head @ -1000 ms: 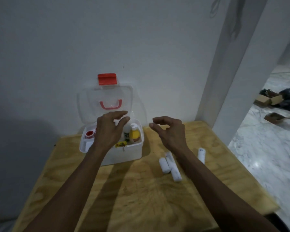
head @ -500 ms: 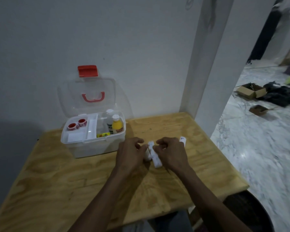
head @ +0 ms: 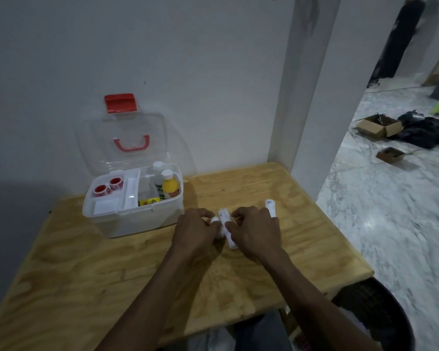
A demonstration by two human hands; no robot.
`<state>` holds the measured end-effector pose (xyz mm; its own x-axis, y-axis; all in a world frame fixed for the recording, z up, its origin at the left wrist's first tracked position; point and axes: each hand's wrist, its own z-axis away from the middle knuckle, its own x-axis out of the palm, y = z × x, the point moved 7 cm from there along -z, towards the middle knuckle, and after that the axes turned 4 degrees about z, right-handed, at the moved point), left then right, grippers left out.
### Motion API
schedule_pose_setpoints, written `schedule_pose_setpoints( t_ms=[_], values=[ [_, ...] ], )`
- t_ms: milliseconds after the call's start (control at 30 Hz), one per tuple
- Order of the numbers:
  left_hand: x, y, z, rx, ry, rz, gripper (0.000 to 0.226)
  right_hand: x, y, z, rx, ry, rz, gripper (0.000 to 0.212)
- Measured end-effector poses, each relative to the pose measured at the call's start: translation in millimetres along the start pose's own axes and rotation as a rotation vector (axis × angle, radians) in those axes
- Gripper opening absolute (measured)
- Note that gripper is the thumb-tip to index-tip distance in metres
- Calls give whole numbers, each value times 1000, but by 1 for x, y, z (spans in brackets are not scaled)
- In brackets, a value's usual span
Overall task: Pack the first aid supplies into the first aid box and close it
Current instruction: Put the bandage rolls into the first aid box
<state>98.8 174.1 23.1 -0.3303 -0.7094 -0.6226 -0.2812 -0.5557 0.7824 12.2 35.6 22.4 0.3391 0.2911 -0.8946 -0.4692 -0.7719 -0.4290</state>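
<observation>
Plywood table (head: 91, 269), set against a white wall. First aid box (head: 134, 216) stood at your left rear, clear lid (head: 122, 145) raised: two red tape rolls (head: 108, 186), a white bottle (head: 158, 177), a yellow bottle (head: 171, 187). Your left hand (head: 197, 230) curled on a short bandage roll (head: 216, 226). Your right hand (head: 255, 231) pinched the long roll (head: 227, 230) beside it. A third roll (head: 270, 206) lay just right.

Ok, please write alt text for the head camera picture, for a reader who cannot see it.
Two bare hands, left hand and right hand, close on white bandage rolls lying on a wooden table. To the left stands an open first aid box holding a yellow bottle and two red tape rolls; its clear lid leans against the wall.
</observation>
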Motion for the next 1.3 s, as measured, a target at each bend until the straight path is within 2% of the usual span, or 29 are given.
schedule_pose_setpoints(
  t_ms=[233, 433, 533, 700, 867, 1100, 1300],
  values=[
    [0, -4, -10, -129, -63, -76, 28, 2, -11, 0, -39, -37, 125, 40],
    [1, -4, -10, -136, -97, -74, 16, 6, -13, 1, -8, -65, 126, 46],
    [4, -6, -10, -145, -114, -41, 18, 9, -11, -1, 17, -103, 103, 44],
    [5, -8, -8, -144, -121, 75, 14, 8, -10, 0, 33, -119, -72, 31],
    [-1, -7, 1, -115, -48, 268, 9, 3, -11, 1, 48, -81, -253, 27],
    [-20, 1, 10, -120, 78, 520, 17, -7, -21, 1, 73, -46, -626, 28],
    [-56, 3, 17, -87, 198, 554, 12, -25, -47, 4, 0, 95, -703, 32]
  ],
)
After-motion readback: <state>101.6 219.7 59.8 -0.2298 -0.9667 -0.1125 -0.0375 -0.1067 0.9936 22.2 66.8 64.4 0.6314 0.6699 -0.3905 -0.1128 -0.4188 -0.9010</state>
